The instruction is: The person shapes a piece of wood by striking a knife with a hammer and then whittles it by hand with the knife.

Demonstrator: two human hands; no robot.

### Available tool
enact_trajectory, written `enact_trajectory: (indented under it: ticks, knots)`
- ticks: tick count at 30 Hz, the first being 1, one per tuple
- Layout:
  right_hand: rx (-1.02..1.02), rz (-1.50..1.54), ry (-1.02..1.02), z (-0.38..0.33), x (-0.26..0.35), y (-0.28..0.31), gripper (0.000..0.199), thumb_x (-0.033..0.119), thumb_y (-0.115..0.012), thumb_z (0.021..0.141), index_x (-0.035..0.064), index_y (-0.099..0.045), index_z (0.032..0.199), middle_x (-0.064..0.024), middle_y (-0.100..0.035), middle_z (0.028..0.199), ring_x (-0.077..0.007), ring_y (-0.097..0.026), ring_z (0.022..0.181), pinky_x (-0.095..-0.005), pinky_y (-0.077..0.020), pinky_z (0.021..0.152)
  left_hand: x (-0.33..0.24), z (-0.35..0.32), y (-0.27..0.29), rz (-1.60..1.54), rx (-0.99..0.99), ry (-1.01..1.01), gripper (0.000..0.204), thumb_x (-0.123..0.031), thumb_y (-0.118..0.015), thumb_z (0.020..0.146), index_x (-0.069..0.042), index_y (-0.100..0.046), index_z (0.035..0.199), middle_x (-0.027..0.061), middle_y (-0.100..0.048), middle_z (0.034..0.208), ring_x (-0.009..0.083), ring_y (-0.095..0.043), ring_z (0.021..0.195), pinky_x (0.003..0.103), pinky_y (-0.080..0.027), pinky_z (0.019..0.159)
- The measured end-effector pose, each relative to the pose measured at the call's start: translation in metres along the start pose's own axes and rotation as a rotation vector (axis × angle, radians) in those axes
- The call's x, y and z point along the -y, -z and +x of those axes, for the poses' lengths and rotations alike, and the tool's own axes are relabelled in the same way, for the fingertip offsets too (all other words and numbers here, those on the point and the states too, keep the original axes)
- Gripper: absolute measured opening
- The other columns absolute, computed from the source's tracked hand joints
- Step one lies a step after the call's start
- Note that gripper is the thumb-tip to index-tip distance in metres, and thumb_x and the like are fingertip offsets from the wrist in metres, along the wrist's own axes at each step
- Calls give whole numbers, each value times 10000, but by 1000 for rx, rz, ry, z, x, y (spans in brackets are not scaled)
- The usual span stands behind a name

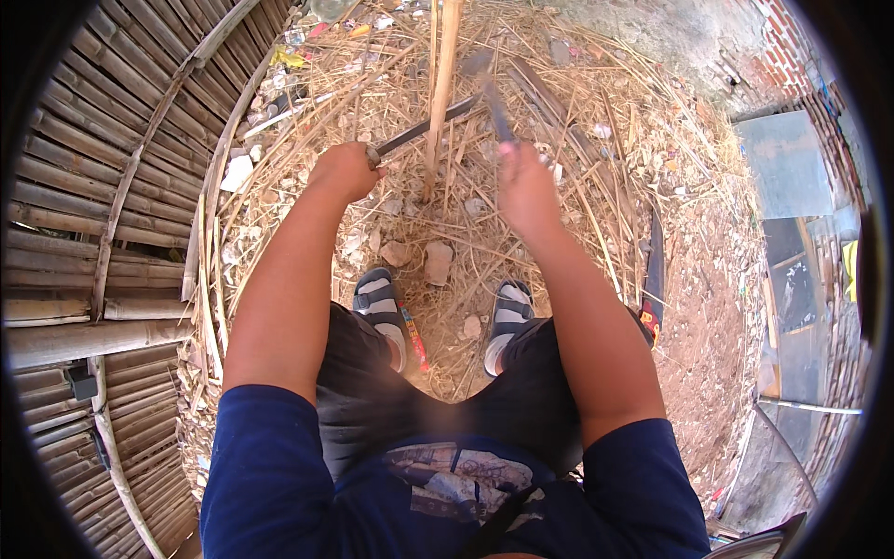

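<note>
My left hand is closed round the handle of a long dark blade, like a machete, which slants up to the right. The blade crosses an upright pale bamboo pole in front of me and appears to touch it; whether it cuts into the pole I cannot tell. In my right hand is a hammer-like tool with a dark shaft, blurred by motion. Its upper end is near the blade's far end, and a gap between them cannot be judged.
Straw, bamboo splinters and stones cover the ground. A handsaw lies right of my right leg. Beside my left sandal is a narrow red packet. A bamboo slat wall rises left; grey panels stand right.
</note>
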State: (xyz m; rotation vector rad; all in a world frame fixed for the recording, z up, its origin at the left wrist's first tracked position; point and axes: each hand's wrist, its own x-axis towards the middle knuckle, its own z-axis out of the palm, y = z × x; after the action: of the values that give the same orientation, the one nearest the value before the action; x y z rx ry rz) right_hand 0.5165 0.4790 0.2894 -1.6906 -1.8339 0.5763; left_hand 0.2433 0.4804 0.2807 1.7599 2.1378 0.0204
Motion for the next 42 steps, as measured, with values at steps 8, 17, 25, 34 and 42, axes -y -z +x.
enact_trajectory:
  ticks: [8,17,25,34,42]
  knots:
    - [110,54,-29,11,-3,-2,482,445,-415,1081,12,-600,978,-104,-611,674,-226,-623,593,-385,-478,556,8,-3,1,7,-1,39,452,-447,-754,869,-55,-689,1083,166,-711,1065,354,-673,1034,465,-530,886]
    - [64,7,15,-2,-18,-17,495,436,-403,1073,-12,-607,1018,-234,-657,794,-420,-656,766,-520,-497,735,-4,-2,-1,22,44,25,461,-425,-731,895,-38,-682,1141,177,-712,1131,349,-674,1084,442,-544,931]
    - [110,119,-93,14,5,-3,503,432,-412,1070,-14,-624,976,-231,-660,796,-406,-653,758,-515,-493,738,11,4,-15,-23,-37,31,449,-452,-742,878,-37,-691,1042,177,-722,1020,361,-679,1030,455,-531,903]
    - [33,-96,48,7,-8,-16,483,397,-377,1085,-25,-603,1020,-204,-642,722,-428,-656,727,-536,-508,736,7,4,-18,53,2,-9,430,-438,-748,872,-58,-708,1068,163,-727,1014,356,-691,997,457,-539,887]
    - [115,20,-70,22,8,-6,510,414,-393,1075,-21,-612,925,-205,-649,762,-409,-660,773,-535,-506,761,22,9,-24,7,-23,24,405,-429,-753,866,-77,-721,1063,164,-725,1019,352,-688,993,451,-542,883]
